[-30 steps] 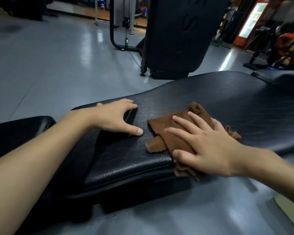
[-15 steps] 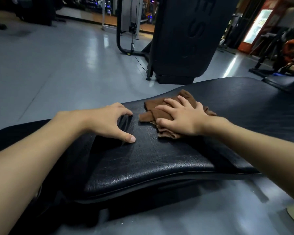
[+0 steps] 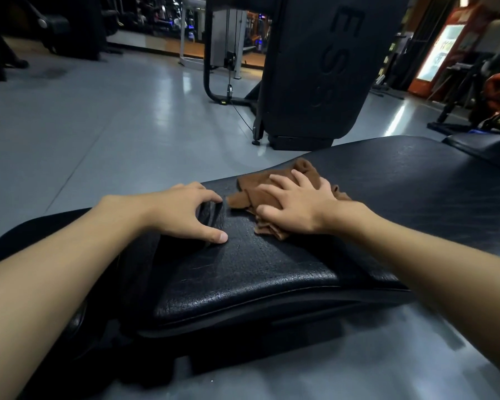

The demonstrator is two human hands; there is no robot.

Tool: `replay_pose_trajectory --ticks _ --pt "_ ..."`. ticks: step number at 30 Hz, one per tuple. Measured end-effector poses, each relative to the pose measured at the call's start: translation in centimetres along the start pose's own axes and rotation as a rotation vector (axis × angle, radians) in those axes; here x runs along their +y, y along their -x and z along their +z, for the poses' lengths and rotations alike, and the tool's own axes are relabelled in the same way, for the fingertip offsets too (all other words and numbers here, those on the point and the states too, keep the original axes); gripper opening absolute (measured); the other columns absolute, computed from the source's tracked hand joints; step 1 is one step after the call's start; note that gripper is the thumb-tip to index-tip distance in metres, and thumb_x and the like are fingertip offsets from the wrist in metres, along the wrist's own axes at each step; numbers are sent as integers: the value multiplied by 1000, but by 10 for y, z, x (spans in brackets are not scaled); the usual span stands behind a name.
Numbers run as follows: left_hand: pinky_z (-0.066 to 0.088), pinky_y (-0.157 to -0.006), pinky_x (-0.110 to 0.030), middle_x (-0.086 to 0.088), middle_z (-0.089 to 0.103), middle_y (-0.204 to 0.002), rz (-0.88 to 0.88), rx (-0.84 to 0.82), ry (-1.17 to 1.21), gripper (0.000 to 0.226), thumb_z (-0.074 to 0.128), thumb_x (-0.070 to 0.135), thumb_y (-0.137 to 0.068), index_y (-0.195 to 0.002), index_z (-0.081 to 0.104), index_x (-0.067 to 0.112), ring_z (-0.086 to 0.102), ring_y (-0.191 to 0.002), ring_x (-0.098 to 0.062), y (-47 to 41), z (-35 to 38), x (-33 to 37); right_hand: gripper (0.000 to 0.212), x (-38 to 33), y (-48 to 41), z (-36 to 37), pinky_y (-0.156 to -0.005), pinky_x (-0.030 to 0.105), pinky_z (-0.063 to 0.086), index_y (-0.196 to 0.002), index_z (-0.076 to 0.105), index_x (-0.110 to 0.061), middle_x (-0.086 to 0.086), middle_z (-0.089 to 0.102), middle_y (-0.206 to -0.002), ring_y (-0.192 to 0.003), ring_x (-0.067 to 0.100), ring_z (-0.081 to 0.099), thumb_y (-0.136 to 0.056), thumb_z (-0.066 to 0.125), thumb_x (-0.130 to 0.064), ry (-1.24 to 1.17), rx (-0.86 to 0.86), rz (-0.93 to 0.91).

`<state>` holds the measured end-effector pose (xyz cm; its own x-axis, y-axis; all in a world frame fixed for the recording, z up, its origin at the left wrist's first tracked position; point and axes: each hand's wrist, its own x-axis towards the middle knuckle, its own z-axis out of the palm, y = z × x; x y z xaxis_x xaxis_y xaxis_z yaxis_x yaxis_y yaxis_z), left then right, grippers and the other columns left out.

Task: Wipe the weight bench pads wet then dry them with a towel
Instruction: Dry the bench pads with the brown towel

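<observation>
The black bench pad (image 3: pixel 272 264) runs lengthwise from lower left to upper right, the right hand (image 3: pixel 298 206) pressing spread, flat fingers on a crumpled brown towel (image 3: pixel 260 194) near its far edge, while the left hand (image 3: pixel 185 212) rests beside it, fingers curled and thumb planted on the pad.

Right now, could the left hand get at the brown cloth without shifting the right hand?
Probably yes. The left hand rests on the bench pad just beside the brown cloth, whose near-left edge lies uncovered by the right hand.
</observation>
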<state>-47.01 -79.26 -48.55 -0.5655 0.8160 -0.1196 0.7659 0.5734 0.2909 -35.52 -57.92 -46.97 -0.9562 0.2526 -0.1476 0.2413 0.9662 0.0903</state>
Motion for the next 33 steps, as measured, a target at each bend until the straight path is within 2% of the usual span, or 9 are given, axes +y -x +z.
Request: replay_pose_trajectory --ticks 5,10,14,16,20,26,30,31,33 --pt "31 -113 -33 3 41 -143 17 -21 8 84 70 65 -74 -146 39 33 39 -134 -19 0 -3 -3 82 -4 93 10 -117 62 0 -149 5 -56 -18 -5 -165 -153 21 -12 -71 1 -80 60 1 -128" --pt "32 -113 -36 4 42 -141 42 -26 15 85 71 68 -71 -144 41 35 39 -132 -18 -5 -2 -9 76 -4 131 19 -118 61 0 -149 -4 -58 -19 -12 -165 -152 22 -17 -78 2 -82 131 4 -169" --pt "34 -111 -36 4 44 -137 54 -27 31 81 73 65 -72 -141 44 35 43 -129 -18 -7 -4 -13 83 -13 100 13 -116 65 -1 -147 4 -61 -19 -6 -165 -152 21 -14 -68 3 -88 50 -2 -128" --pt "33 -112 -35 6 43 -138 58 -41 36 83 74 67 -71 -141 44 35 42 -130 -16 -6 -4 -16 79 -16 77 9 -115 66 -2 -146 10 -61 -18 -3 -165 -153 22 -12 -72 8 -89 13 -15 -97" --pt "35 -111 -32 6 45 -137 6 -64 14 109 59 89 -50 -142 43 33 44 -129 -15 -2 -8 -21 67 -22 17 3 -112 71 -3 -147 18 -58 -14 0 -166 -153 27 -10 -86 24 -82 -13 -25 -34" --pt "38 -108 -32 -1 41 -142 -129 -104 -61 93 62 74 -73 -149 33 27 49 -127 -20 4 -4 -18 70 -34 -59 -13 -108 76 -2 -150 23 -51 -9 11 -166 -152 34 -6 -86 26 -80 -40 -46 61" --pt "30 -114 -29 3 33 -151 -114 -158 -12 146 39 106 -28 -152 27 29 38 -137 -15 14 -6 -19 71 -39 -66 -14 -108 76 -3 -153 21 -46 -4 14 -165 -152 36 -6 -88 25 -75 -35 -43 88" --pt "28 -115 -27 3 32 -152 -110 -161 5 147 40 105 -27 -153 26 30 37 -138 -14 16 -6 -20 71 -39 -61 -11 -108 76 -3 -153 20 -45 -4 13 -166 -152 37 -7 -89 25 -75 -35 -33 74" --pt "26 -113 -23 2 32 -153 -105 -154 36 127 57 92 -48 -153 25 28 35 -140 -14 17 -7 -19 70 -38 -46 -7 -109 75 -5 -153 18 -47 -6 8 -167 -152 37 -9 -89 25 -74 -32 -20 38"
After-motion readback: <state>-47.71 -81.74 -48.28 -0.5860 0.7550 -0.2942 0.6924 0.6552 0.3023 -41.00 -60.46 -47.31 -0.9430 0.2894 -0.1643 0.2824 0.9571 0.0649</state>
